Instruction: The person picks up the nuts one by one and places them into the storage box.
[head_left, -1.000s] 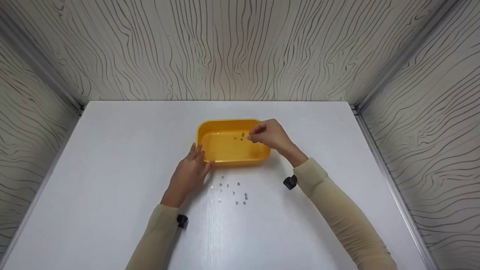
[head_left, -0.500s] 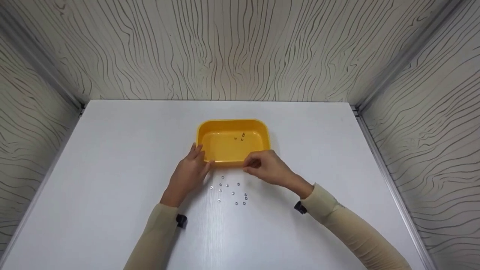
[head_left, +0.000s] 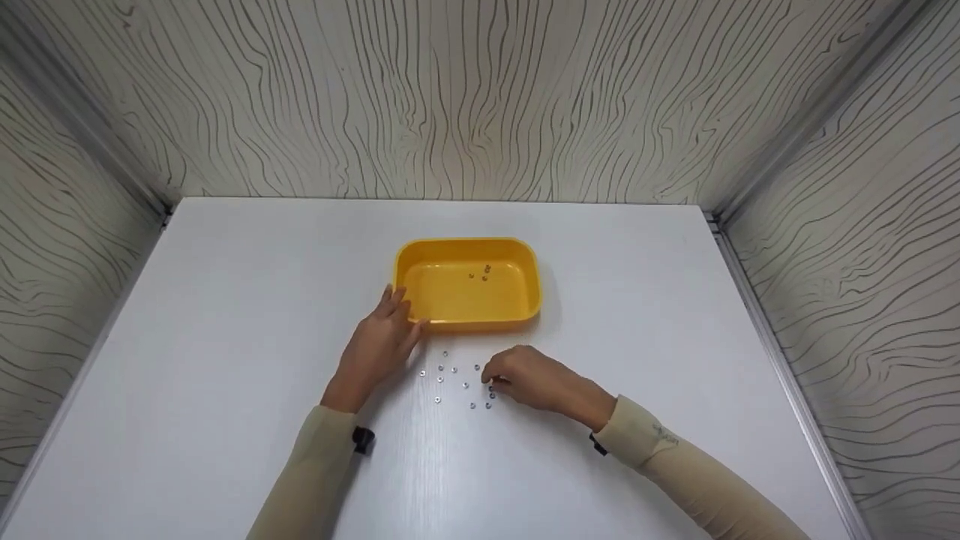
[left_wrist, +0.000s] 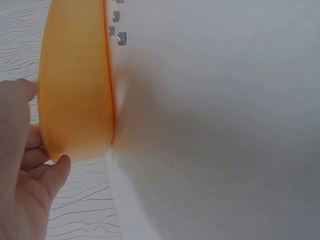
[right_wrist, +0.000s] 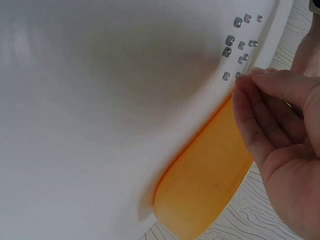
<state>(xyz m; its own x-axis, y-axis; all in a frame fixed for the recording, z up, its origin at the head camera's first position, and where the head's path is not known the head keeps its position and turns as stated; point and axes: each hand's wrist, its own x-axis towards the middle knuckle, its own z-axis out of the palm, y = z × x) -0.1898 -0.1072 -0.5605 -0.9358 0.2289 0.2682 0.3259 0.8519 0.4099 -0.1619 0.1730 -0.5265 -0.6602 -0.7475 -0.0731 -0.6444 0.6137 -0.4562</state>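
Note:
A yellow plastic bin (head_left: 465,300) stands on the white table, with several small metal nuts (head_left: 484,278) on its floor. My left hand (head_left: 375,346) holds the bin's near left corner, and its fingers (left_wrist: 57,172) bend around the rim in the left wrist view. More nuts (head_left: 466,385) lie scattered on the table in front of the bin. Low over their right side is my right hand (head_left: 534,380), its thumb and fingers curled together. In the right wrist view its fingertips (right_wrist: 242,82) overlap a nut at the group's edge, and nothing shows between them.
The white table (head_left: 247,300) reaches back to a wall (head_left: 465,97) with a wood-line pattern. Similar panels rise on the left and right. Small black devices (head_left: 364,440) sit at both wrists.
My right hand has gone from over the bin's right side, past its near rim, down to the loose nuts. My left hand and the bin have stayed in place.

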